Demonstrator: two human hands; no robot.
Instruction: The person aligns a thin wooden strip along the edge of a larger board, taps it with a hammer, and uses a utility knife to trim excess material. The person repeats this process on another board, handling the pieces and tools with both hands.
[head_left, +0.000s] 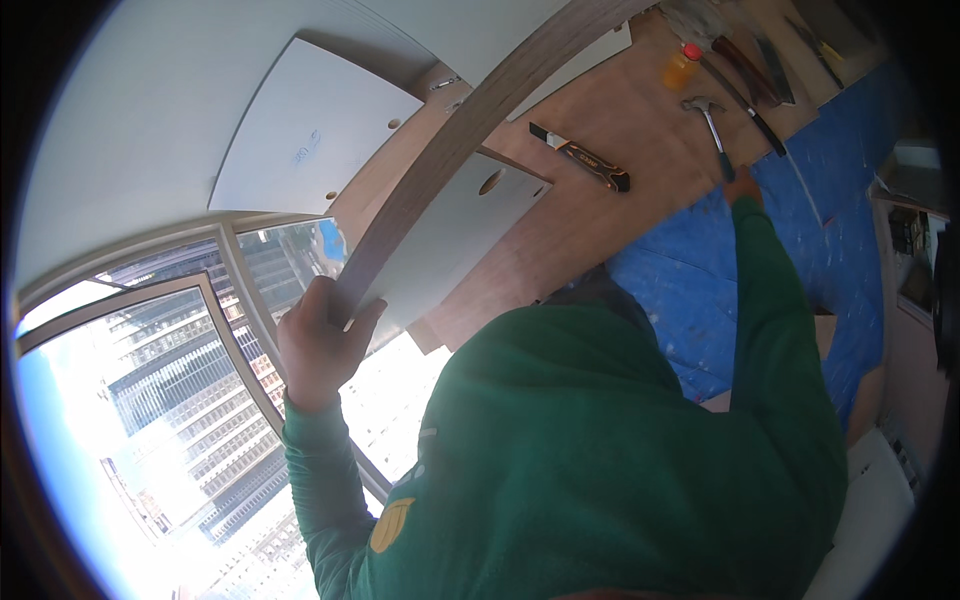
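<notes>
Fingers [320, 292] of the left hand [314, 350] curl around the end of the long board [432, 168], stretching from middle left to top centre, which could tip if they slip while the right hand [743, 188], grip unclear, meets the hammer [713, 130] at upper right.

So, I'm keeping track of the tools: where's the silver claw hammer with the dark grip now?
In the head view, the hammer is at upper right, its grip end at the right hand, below the red-capped orange bottle.
</notes>
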